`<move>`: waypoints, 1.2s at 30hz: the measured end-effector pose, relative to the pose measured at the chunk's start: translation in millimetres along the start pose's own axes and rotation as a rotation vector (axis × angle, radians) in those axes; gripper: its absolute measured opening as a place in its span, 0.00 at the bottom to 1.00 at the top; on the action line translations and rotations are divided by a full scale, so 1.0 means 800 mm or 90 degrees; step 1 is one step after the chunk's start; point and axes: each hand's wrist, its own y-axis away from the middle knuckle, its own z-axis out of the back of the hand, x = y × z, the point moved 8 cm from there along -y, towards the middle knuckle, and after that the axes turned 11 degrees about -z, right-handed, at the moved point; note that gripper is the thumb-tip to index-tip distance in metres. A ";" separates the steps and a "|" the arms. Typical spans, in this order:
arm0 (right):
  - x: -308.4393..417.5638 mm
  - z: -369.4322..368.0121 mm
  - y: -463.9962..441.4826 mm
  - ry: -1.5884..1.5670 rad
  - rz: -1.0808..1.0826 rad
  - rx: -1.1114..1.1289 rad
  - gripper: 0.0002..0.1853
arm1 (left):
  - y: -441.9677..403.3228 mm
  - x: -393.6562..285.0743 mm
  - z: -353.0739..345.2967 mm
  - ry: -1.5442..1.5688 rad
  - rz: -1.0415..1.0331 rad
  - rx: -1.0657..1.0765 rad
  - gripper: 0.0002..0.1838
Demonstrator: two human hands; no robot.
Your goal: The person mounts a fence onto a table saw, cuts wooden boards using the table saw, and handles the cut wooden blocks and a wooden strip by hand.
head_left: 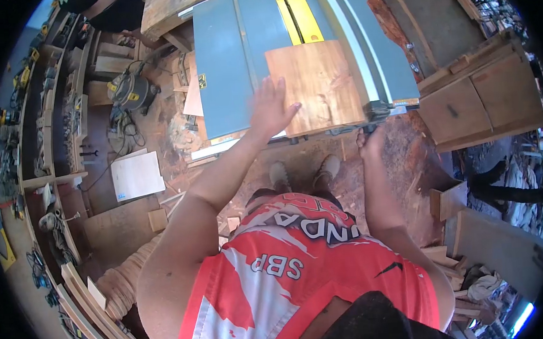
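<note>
Dusty floor (pixel 400 172) lies below; the right hand (pixel 371 141) curls by the fence handle (pixel 369 128), its grip unclear. Well apart, the left hand (pixel 271 110) spreads at the left edge of a board (pixel 322 81) on the saw table (pixel 222 80); far left, shelves (pixel 54 179) hold tools (pixel 34 55).

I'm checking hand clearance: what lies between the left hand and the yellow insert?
In the head view, the wooden board lies between, running from the left hand up to the yellow insert.
</note>
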 end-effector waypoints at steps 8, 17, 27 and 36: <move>0.004 0.062 -0.067 0.294 0.554 -0.239 0.27 | -0.011 -0.018 -0.010 -0.017 -0.010 -0.037 0.43; 0.020 0.008 0.000 0.225 0.330 -0.155 0.28 | -0.035 -0.044 -0.025 0.025 -0.010 -0.043 0.42; 0.011 0.004 0.024 0.063 0.057 -0.105 0.33 | -0.063 -0.072 -0.040 0.046 -0.014 -0.063 0.42; -0.017 0.033 -0.029 0.025 -0.103 0.118 0.24 | -0.103 -0.081 -0.049 0.043 -0.008 -0.099 0.41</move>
